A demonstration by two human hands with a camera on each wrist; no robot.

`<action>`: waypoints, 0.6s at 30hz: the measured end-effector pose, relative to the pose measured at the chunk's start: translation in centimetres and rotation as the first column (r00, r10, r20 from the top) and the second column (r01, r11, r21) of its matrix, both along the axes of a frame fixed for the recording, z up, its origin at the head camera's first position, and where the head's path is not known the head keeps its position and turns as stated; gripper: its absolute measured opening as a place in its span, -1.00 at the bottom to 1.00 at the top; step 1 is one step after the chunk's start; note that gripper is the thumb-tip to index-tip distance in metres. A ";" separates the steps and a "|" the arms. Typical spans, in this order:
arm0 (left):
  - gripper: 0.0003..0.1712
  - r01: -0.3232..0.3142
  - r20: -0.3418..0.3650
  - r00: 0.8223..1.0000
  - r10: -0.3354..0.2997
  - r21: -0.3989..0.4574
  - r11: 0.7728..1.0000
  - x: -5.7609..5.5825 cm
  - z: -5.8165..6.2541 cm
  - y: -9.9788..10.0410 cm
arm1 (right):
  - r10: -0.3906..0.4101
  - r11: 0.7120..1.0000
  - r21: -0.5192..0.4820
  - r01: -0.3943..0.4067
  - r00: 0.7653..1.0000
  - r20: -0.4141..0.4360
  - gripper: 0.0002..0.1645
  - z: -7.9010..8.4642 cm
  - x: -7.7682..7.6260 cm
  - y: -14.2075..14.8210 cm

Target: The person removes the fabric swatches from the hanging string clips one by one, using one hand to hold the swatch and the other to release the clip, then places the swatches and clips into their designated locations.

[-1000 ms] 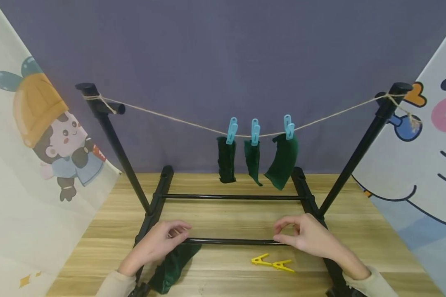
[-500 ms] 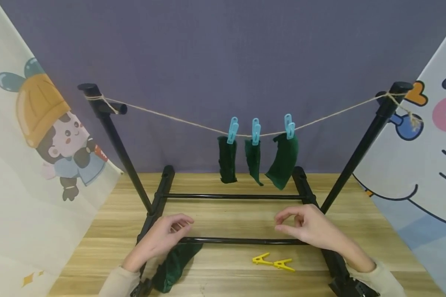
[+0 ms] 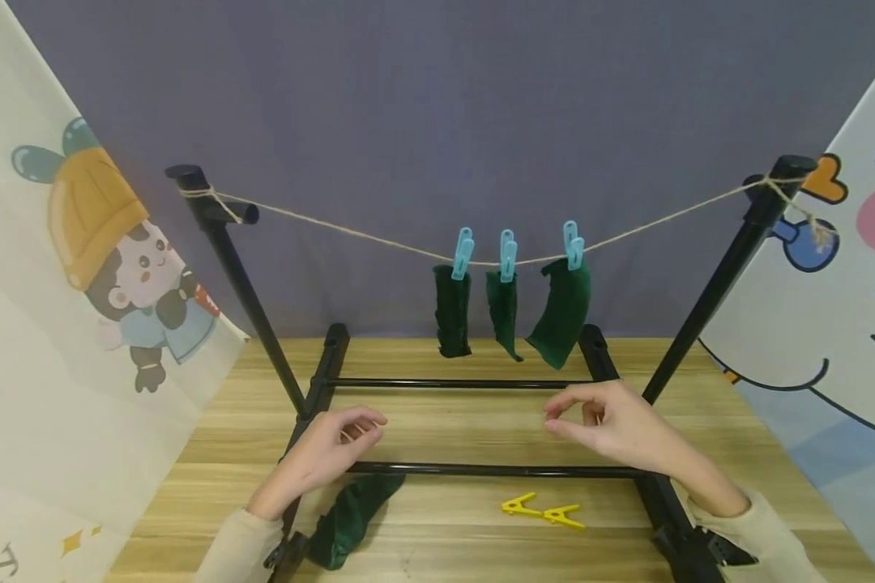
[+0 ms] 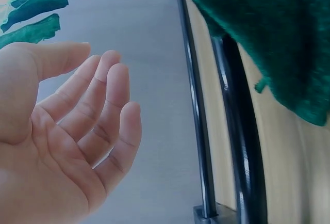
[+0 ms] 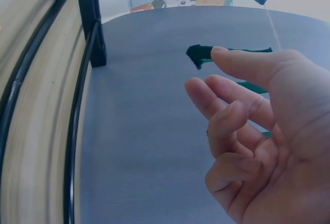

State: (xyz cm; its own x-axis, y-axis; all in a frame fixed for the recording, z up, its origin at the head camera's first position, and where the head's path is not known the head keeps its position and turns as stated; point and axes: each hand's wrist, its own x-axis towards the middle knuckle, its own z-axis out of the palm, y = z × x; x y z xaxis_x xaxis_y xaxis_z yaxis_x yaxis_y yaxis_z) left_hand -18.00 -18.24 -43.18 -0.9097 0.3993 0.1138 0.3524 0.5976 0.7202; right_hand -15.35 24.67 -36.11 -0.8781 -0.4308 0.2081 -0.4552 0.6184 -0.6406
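Left hand: one, raised over the left end of the near bar; fingers loosely bent, palm visible in the left wrist view; grip released.

Right hand: one, raised at the right, over the rack between its near and far bars; fingers bent, thumb and forefinger tips near each other; grip released.

Rack: black, with two upright posts and a far bar; stands on the wood-grain surface.

Cord: thin, tan, tied to the tops of both posts, sagging toward the middle.

Blue clothespins: three, clipped on the cord, the right one set a little farther from the others.

Green strips: three, one hanging under each blue clothespin, the right one broadest.

Green cloth: one, crumpled, near left, below the left hand; contact with the near bar cannot be told.

Yellow clothespins: two, lying end to end on the surface, near side, right of centre.

Backdrop: grey, far side.
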 end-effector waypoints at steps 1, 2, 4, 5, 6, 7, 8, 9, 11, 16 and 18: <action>-0.74 0.001 -0.001 1.000 -0.001 0.005 1.000 0.0 0.1 0.1 | -0.005 1.000 0.002 0.005 1.000 -0.004 -0.89 0.2 0.1 0.0; -0.74 0.002 -0.002 1.000 -0.002 0.008 1.000 -0.1 0.2 0.2 | -0.012 1.000 0.004 0.012 1.000 -0.005 -0.88 0.4 0.1 -0.1; -0.74 0.005 -0.003 1.000 -0.005 0.011 1.000 -0.2 0.3 0.5 | -0.023 1.000 0.007 0.024 1.000 -0.009 -0.88 0.8 0.2 -0.2; -0.75 0.009 -0.004 1.000 -0.009 0.011 1.000 -0.2 0.3 0.6 | -0.028 1.000 0.009 0.029 1.000 -0.012 -0.88 1.0 0.2 -0.3; -0.75 0.010 -0.005 1.000 -0.010 0.013 1.000 -0.3 0.4 0.7 | -0.032 0.999 0.008 0.032 0.999 -0.016 -0.88 1.1 0.1 -0.4; -0.75 0.011 -0.005 1.000 -0.011 0.015 1.000 -0.3 0.4 0.8 | -0.035 0.999 0.006 0.035 0.999 -0.020 -0.88 1.3 0.1 -0.5; -0.75 0.014 -0.002 1.000 -0.014 0.017 1.000 -0.4 0.5 1.0 | -0.034 0.999 0.000 0.034 0.999 -0.024 -0.88 1.4 0.0 -0.5; -0.75 0.017 -0.002 1.000 -0.017 0.021 1.000 -0.4 0.5 1.1 | -0.034 0.999 -0.006 0.034 0.999 -0.029 -0.88 1.6 -0.1 -0.6; -0.75 0.021 0.006 1.000 -0.021 0.026 0.999 -0.5 0.7 1.4 | -0.031 0.999 -0.023 0.030 0.999 -0.041 -0.88 1.9 -0.3 -0.8; -0.74 0.033 0.029 0.999 -0.034 0.038 0.999 -0.7 1.1 2.2 | -0.028 0.999 -0.046 0.024 0.995 -0.101 -0.87 2.5 -0.9 -1.5; -0.74 0.035 0.027 0.999 -0.036 0.045 0.998 -0.9 1.4 2.4 | -0.032 0.998 -0.048 0.026 0.992 -0.123 -0.88 2.7 -1.1 -1.7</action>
